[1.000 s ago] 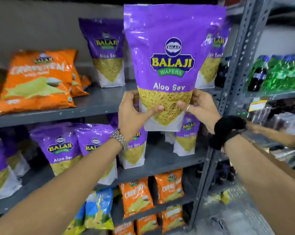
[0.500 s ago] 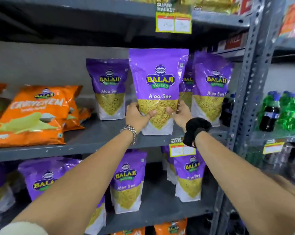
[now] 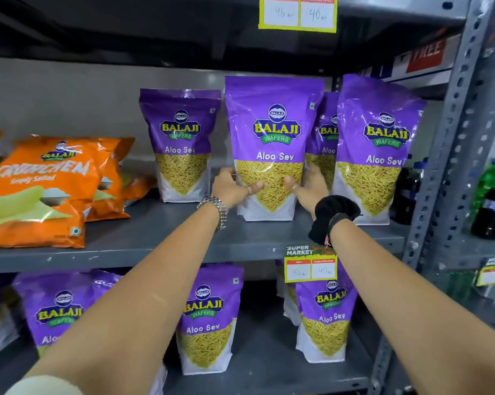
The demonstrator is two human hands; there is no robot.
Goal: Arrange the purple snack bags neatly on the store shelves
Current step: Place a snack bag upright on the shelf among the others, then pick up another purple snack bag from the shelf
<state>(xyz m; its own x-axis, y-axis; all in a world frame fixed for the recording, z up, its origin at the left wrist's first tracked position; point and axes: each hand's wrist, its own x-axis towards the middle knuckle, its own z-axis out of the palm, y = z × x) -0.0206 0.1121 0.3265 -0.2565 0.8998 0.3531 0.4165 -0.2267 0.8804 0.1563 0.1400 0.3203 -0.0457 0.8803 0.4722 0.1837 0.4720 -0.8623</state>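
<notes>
A purple Aloo Sev bag (image 3: 273, 124) stands upright on the grey middle shelf (image 3: 161, 235). My left hand (image 3: 232, 188) grips its lower left side and my right hand (image 3: 309, 185) its lower right side, thumbs on the front. Another purple bag (image 3: 181, 138) stands to its left, one (image 3: 378, 143) to its right, and a further one (image 3: 327, 132) is half hidden behind. On the lower shelf (image 3: 269, 366) stand more purple bags: left (image 3: 61, 306), middle (image 3: 209, 317) and right (image 3: 326, 317).
Orange snack bags (image 3: 41, 189) lie at the left of the middle shelf. A perforated grey upright (image 3: 451, 155) borders the right side, with dark and green bottles (image 3: 494, 201) beyond it. Yellow price tags hang on the shelf edges (image 3: 310, 265).
The purple bag came down from in front of the camera and moved back onto the middle shelf between the other bags. Both hands stayed on it and reached forward.
</notes>
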